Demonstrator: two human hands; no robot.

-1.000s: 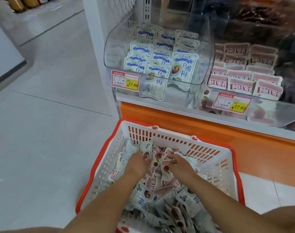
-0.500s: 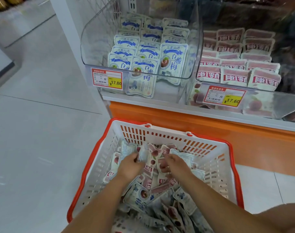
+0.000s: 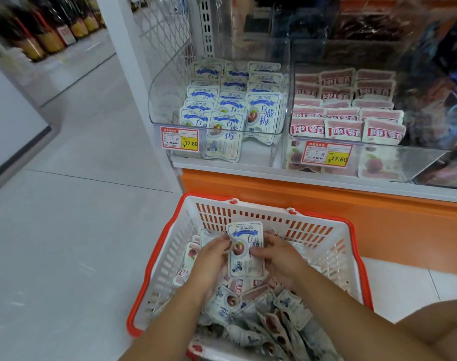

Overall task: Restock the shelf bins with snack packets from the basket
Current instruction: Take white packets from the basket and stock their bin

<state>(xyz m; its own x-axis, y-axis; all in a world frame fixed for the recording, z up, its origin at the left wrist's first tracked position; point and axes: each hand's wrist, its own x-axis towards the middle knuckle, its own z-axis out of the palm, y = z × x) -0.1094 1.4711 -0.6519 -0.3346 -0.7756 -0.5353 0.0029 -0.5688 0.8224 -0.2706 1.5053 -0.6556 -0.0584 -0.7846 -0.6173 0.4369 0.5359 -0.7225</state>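
1. Both my hands are down in the basket [image 3: 154, 259], holding one blue-and-white packet [image 3: 244, 250] upright between them. My left hand [image 3: 211, 261] pinches its left edge and my right hand [image 3: 281, 261] curls round its right edge. The packet sits just above the loose heap, nearer the basket's far wall.
2. The basket is white plastic lattice with slotted sides, rounded corners and a glossy orange rim. It's on the floor, right in front of the orange shelf base [image 3: 326, 201].
3. The heap [image 3: 274, 324] is flat, crinkly pouches lying every which way, with blue-white ones mixed in with pink-red ones.
4. The left bin [image 3: 165, 100] is clear hard plastic with a curved side wall and an open top. Blue-white packets stand in rows inside it. There's open room along its left side, and a couple of packets stand against the front wall.
5. The right bin [image 3: 415, 162] sits just beside it, with only a clear wall between them. It holds pink packets with red banded labels, in tight rows.
6. Each bin has a red-and-yellow price tag on its front lip, left one [image 3: 179, 139] and right one [image 3: 326, 155].
7. Left of the basket it's all pale, smooth tiled floor [image 3: 79, 243], so there's loads of elbow room that side. A wire mesh panel [image 3: 165, 29] closes off the shelf end. Bottles [image 3: 45, 35] are way off at top left, too blurry to read.
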